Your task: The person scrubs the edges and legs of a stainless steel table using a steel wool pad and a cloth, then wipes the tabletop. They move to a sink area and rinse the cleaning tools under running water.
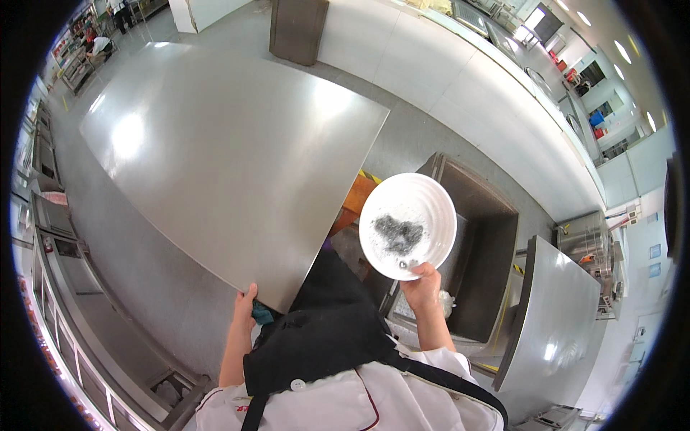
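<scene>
My right hand (423, 285) holds a round white bowl (442, 215) by its near rim, with the thumb over the inner edge. Dark grey stuff, perhaps fine shavings or residue, lies in the bowl (400, 234). My left hand (249, 304) is at the near left edge of a stainless steel table (232, 161), its thumb on the top and its fingers below the edge. A dark green cloth (262, 312) shows beside that hand, under the table's corner; whether the fingers hold it I cannot tell.
Below and right of the bowl stands a deep dark grey bin (480, 269). An orange-brown stool or chair (358, 195) is partly under the table. Another steel table (560, 307) is at the right, a low white-tiled wall (458, 91) beyond. Two people are far off at upper left.
</scene>
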The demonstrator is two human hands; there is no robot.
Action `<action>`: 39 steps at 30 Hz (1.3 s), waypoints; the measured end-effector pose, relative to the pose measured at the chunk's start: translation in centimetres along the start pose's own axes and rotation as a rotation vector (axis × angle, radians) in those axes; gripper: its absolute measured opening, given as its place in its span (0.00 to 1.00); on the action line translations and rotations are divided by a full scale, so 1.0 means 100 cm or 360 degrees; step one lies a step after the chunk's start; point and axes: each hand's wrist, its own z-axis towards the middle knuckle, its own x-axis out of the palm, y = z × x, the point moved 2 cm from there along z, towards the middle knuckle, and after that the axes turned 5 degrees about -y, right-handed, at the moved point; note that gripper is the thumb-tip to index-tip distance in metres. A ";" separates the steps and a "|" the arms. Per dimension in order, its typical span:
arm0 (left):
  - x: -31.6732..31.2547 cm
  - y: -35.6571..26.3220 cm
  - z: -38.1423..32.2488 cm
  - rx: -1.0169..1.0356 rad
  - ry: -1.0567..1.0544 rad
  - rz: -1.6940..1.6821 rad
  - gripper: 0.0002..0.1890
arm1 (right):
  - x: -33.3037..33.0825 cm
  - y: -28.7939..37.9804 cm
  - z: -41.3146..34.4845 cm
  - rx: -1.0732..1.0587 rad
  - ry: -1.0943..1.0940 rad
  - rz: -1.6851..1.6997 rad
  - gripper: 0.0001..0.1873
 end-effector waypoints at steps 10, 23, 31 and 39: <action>-0.006 0.005 0.022 0.0000 0.0248 -0.0180 0.28 | 0.002 0.008 0.068 0.0150 -0.0131 -0.0047 0.28; -0.021 -0.002 0.053 -0.0382 0.0295 -0.0162 0.29 | 0.022 0.019 0.067 -0.0098 -0.0259 0.0109 0.31; -0.008 0.013 0.051 -0.0591 0.0365 -0.0481 0.30 | 0.018 0.027 0.062 -0.0192 -0.0409 0.0026 0.33; -0.019 0.045 0.058 -0.0378 0.0189 -0.0547 0.31 | 0.065 0.033 0.073 -0.0211 -0.0204 -0.0127 0.31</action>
